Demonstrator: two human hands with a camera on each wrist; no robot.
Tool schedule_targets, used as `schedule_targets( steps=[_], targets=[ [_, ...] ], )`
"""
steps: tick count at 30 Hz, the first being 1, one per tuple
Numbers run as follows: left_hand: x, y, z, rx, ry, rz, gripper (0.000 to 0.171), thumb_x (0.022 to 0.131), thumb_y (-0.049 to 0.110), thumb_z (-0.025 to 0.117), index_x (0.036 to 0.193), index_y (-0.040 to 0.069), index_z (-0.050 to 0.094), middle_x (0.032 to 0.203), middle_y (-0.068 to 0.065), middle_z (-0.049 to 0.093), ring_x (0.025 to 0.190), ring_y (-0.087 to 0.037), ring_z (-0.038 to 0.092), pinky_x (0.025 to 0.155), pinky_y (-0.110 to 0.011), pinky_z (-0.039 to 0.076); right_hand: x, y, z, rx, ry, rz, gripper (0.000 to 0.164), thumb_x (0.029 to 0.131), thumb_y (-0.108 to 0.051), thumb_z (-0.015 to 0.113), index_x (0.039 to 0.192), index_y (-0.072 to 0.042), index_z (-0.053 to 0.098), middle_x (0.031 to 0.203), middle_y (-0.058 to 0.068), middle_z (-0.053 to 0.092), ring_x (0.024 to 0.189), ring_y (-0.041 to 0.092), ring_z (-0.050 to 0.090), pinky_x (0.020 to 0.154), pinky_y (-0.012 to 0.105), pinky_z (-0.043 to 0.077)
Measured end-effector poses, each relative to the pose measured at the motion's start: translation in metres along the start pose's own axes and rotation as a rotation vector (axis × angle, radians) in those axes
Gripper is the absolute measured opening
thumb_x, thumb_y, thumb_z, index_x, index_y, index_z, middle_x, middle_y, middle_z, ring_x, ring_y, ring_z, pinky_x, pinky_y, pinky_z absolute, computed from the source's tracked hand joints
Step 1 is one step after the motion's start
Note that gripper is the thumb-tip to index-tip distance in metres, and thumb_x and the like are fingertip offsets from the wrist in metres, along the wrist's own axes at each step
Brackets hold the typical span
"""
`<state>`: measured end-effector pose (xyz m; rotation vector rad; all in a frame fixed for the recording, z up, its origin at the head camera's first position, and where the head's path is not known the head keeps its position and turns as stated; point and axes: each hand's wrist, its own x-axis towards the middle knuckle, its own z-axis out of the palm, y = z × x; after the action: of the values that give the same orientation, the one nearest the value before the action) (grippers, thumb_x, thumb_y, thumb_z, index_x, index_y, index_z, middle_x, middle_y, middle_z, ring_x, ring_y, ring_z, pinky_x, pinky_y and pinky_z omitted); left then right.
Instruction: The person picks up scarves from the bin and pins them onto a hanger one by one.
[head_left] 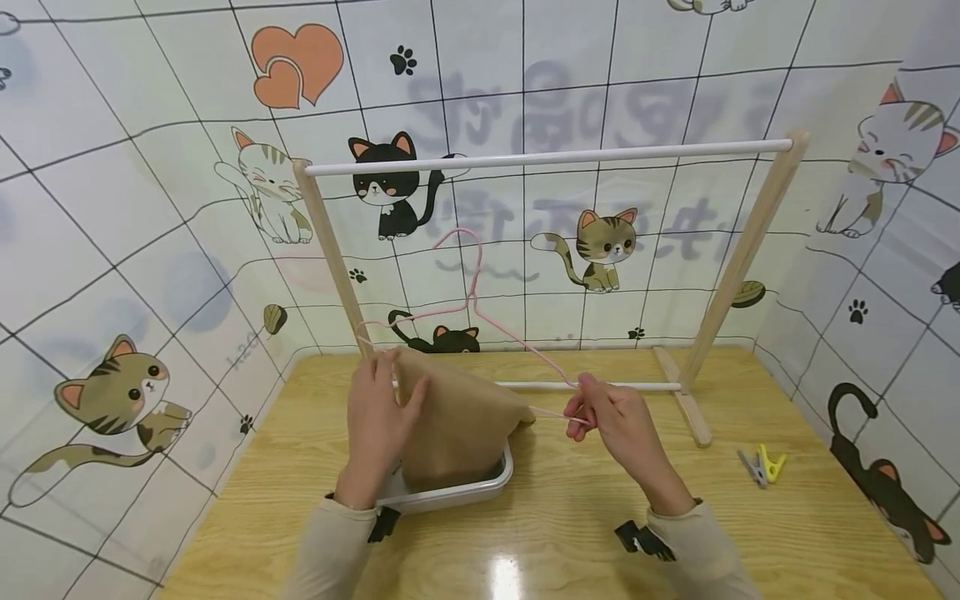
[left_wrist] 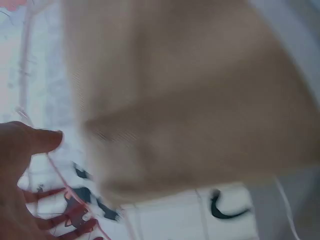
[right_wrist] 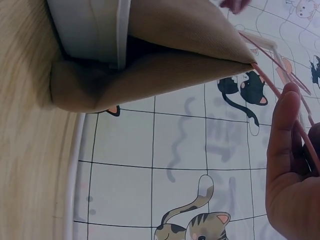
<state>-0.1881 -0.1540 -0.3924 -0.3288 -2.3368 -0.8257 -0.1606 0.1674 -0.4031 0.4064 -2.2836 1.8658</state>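
Note:
A brown cloth (head_left: 457, 417) is draped over the lower bar of a pink wire hanger (head_left: 472, 302), its lower part reaching into a pale tray (head_left: 453, 497). My right hand (head_left: 618, 421) grips the hanger's right corner between thumb and fingers. At the cloth's upper left edge is my left hand (head_left: 380, 417). In the left wrist view that hand's fingers (left_wrist: 60, 220) are spread, with the hanger wire passing across them. The right wrist view shows the cloth (right_wrist: 185, 85) hanging in two layers from the wire, one beside the tray's outer wall.
Behind the hands stands a drying rack with a white top rail (head_left: 547, 157) and wooden posts (head_left: 750, 233). A grey clothespin (head_left: 752, 470) and a yellow clothespin (head_left: 770, 463) lie on the wooden table (head_left: 585, 533) at the right. Cat-patterned walls (head_left: 97, 275) enclose the table.

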Motion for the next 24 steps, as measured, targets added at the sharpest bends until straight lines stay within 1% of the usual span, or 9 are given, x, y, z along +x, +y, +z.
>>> schedule_targets(
  steps=[2,4,6,8,14,18,21,22,24],
  targets=[
    [0.001,0.011,0.0,0.062,0.028,0.192,0.04,0.091,0.025,0.079,0.123,0.003,0.067,0.122,-0.017,0.065,0.116,-0.04,0.059,0.097,-0.056,0.047,0.003,-0.003,0.001,-0.016,0.006,-0.029,0.065,0.111,-0.037,0.045,0.06,0.003,0.049,0.081,0.014,0.07,0.061,0.025,0.07,0.061,0.039,0.062],
    [0.003,0.019,0.002,0.065,-0.008,0.36,0.032,0.092,0.021,0.077,0.12,0.007,0.07,0.124,-0.012,0.067,0.124,-0.038,0.057,0.104,-0.057,0.044,0.007,-0.006,0.003,-0.015,0.016,-0.044,0.065,0.111,-0.036,0.046,0.06,0.005,0.049,0.079,0.015,0.069,0.06,0.025,0.07,0.06,0.038,0.062],
    [0.006,0.022,0.006,0.067,-0.07,0.46,0.032,0.094,0.02,0.075,0.124,0.01,0.07,0.128,-0.009,0.068,0.132,-0.038,0.054,0.109,-0.058,0.04,0.009,-0.009,0.004,-0.007,0.025,-0.049,0.066,0.11,-0.036,0.047,0.06,0.007,0.049,0.079,0.017,0.069,0.059,0.025,0.07,0.059,0.038,0.062],
    [0.008,0.021,0.01,0.081,-0.104,0.5,0.033,0.094,0.019,0.074,0.126,0.011,0.07,0.129,-0.007,0.069,0.135,-0.038,0.053,0.11,-0.062,0.038,0.01,-0.011,0.006,0.008,0.03,-0.041,0.067,0.11,-0.038,0.047,0.06,0.008,0.049,0.08,0.019,0.068,0.059,0.025,0.07,0.059,0.039,0.062],
    [0.009,0.016,0.025,0.111,-0.146,0.524,0.024,0.096,0.023,0.073,0.117,0.015,0.076,0.117,-0.001,0.074,0.124,-0.03,0.061,0.107,-0.063,0.038,0.009,-0.009,0.006,0.053,0.025,-0.018,0.069,0.11,-0.04,0.047,0.061,0.009,0.047,0.08,0.021,0.066,0.061,0.027,0.07,0.06,0.039,0.062],
    [0.006,0.013,0.027,0.092,-0.122,0.519,0.022,0.095,0.025,0.073,0.114,0.013,0.075,0.118,-0.004,0.072,0.12,-0.031,0.061,0.105,-0.06,0.038,0.006,-0.006,0.007,0.086,0.022,0.027,0.07,0.11,-0.043,0.044,0.063,0.009,0.046,0.08,0.021,0.067,0.062,0.028,0.07,0.06,0.04,0.062],
    [-0.004,0.005,0.02,0.023,-0.049,0.44,0.024,0.092,0.019,0.076,0.113,0.008,0.073,0.123,-0.01,0.068,0.121,-0.034,0.059,0.105,-0.056,0.04,0.001,-0.001,0.007,0.121,0.034,0.085,0.07,0.11,-0.046,0.043,0.062,0.005,0.043,0.08,0.018,0.068,0.062,0.026,0.07,0.06,0.04,0.062],
    [-0.008,0.002,0.016,-0.002,-0.021,0.39,0.023,0.092,0.016,0.076,0.113,0.006,0.073,0.124,-0.012,0.067,0.121,-0.035,0.059,0.104,-0.055,0.042,-0.001,0.0,0.006,0.138,0.042,0.102,0.07,0.11,-0.046,0.042,0.061,0.005,0.042,0.08,0.017,0.068,0.062,0.025,0.07,0.06,0.04,0.062],
    [-0.016,-0.008,0.009,-0.031,0.032,0.255,0.021,0.092,0.012,0.075,0.111,0.003,0.072,0.122,-0.014,0.067,0.117,-0.036,0.059,0.101,-0.053,0.045,-0.004,0.003,0.005,0.183,0.056,0.128,0.071,0.109,-0.047,0.042,0.061,0.004,0.04,0.079,0.015,0.067,0.061,0.023,0.07,0.059,0.038,0.062]
  ],
)
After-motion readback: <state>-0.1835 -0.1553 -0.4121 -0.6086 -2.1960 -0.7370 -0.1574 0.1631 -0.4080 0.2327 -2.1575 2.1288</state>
